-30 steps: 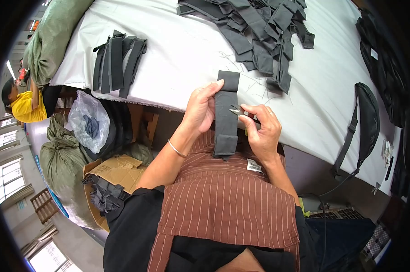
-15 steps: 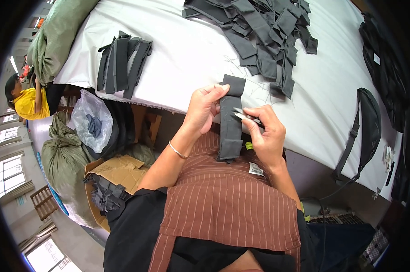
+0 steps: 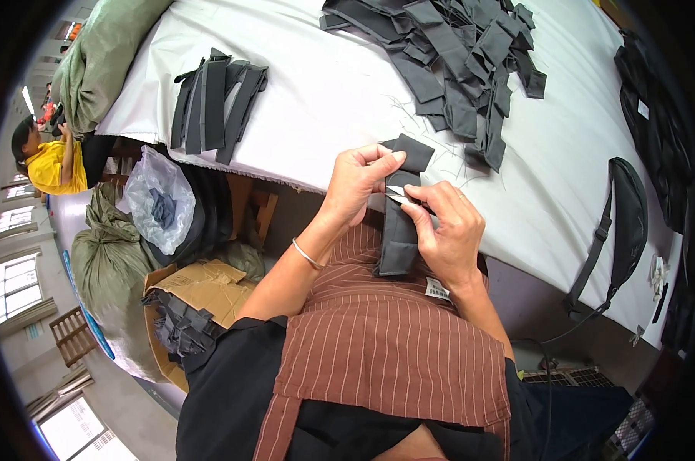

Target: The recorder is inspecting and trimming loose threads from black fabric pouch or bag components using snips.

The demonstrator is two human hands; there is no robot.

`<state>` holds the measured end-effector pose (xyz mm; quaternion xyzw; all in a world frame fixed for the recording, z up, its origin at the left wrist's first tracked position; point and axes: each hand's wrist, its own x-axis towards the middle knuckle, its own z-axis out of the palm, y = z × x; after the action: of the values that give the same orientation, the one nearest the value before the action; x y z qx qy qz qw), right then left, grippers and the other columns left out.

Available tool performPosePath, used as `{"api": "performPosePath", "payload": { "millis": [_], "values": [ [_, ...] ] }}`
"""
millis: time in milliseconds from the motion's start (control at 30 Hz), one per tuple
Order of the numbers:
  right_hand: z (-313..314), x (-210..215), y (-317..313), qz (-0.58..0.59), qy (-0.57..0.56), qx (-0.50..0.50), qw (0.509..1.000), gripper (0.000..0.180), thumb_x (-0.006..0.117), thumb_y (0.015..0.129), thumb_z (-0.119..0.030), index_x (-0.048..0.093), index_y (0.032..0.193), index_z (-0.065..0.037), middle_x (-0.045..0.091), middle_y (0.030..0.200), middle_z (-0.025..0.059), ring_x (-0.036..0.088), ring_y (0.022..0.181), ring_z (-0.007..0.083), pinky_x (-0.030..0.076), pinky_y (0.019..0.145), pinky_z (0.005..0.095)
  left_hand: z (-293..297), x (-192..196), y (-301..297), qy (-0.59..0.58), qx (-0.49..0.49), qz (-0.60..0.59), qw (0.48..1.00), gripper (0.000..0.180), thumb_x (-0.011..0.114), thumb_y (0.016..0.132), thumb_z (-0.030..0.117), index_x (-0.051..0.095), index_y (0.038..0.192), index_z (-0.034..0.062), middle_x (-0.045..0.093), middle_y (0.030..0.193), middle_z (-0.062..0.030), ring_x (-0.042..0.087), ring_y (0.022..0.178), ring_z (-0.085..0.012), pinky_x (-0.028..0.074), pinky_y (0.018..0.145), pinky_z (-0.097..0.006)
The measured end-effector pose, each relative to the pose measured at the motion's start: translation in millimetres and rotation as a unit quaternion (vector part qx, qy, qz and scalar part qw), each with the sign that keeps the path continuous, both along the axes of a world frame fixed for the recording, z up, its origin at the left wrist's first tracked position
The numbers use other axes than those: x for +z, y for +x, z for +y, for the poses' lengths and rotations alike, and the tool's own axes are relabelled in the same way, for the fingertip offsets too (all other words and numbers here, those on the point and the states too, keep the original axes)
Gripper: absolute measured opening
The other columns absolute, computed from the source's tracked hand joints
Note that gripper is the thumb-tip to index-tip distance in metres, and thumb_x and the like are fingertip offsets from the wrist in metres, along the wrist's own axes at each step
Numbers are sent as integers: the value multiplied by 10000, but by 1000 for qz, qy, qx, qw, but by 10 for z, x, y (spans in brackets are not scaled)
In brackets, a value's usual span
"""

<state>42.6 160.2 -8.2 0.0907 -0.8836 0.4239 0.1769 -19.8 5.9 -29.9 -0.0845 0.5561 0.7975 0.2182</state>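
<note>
My left hand (image 3: 356, 183) pinches a dark grey fabric strip (image 3: 399, 234) near its upper end, thumb on top. The strip hangs over the table edge toward my apron, its upper part bent to the right and its lower end squared off with a stitched line. In my right hand (image 3: 450, 229) is a small pair of thread snips (image 3: 396, 195), mostly hidden by the fingers. Their pale pointed blades lie across the strip, just below my left thumb. Whether a thread is between the blades is too small to tell.
A heap of similar strips (image 3: 455, 65) lies on the white-covered table (image 3: 316, 92), a smaller stack (image 3: 218, 106) to its left. A black waist bag (image 3: 628, 227) rests at the right. Below left stand a cardboard box (image 3: 201, 296) and sacks (image 3: 109, 246). A person in yellow (image 3: 55, 165) sits beyond.
The snips have moved up the strip toward my left thumb. The strip's upper end has tilted to the right, and my left hand has shifted slightly right with it.
</note>
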Motion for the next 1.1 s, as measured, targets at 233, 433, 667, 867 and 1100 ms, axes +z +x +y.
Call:
{"api": "performPosePath", "payload": {
  "millis": [233, 433, 667, 867, 1100],
  "values": [
    [6, 40, 0, 35, 55, 2, 998, 159, 738, 724, -127, 678, 869, -101, 586, 743, 14, 577, 694, 210, 435, 608, 334, 23, 65, -36, -59, -11, 60, 996, 179, 705, 856, 149, 658, 751, 12, 580, 641, 19, 482, 469, -37, 385, 403, -189],
    [35, 85, 33, 45, 120, 9, 992, 161, 736, 721, -141, 672, 865, -109, 581, 734, 8, 556, 675, 200, 412, 609, 325, 13, 89, -35, -140, -20, 107, 984, 175, 695, 850, 127, 660, 737, -3, 601, 627, -7, 507, 461, -42, 388, 397, -193],
    [104, 97, -19, -96, -167, -7, 981, 237, 761, 725, -134, 663, 931, -71, 613, 792, 40, 589, 676, 193, 463, 630, 312, 3, 79, -32, -133, -8, 87, 987, 184, 696, 844, 120, 659, 703, 9, 608, 627, -5, 520, 497, -41, 408, 442, -193],
    [-9, 35, -62, -106, -98, 26, 989, 213, 755, 734, -126, 648, 912, -78, 598, 774, 46, 608, 670, 217, 471, 609, 319, 7, 136, -28, 20, -17, -16, 1000, 196, 688, 858, 146, 638, 685, 68, 603, 657, 15, 523, 549, -38, 415, 492, -181],
    [462, 190, 27, -345, -261, 367, 824, 80, 695, 799, -43, 627, 770, -12, 623, 722, 32, 535, 630, 81, 399, 561, 247, -33, 158, -29, 40, 21, -24, 999, 167, 676, 876, 161, 640, 761, 45, 631, 744, -2, 558, 590, -57, 460, 522, -201]
  ]
}}
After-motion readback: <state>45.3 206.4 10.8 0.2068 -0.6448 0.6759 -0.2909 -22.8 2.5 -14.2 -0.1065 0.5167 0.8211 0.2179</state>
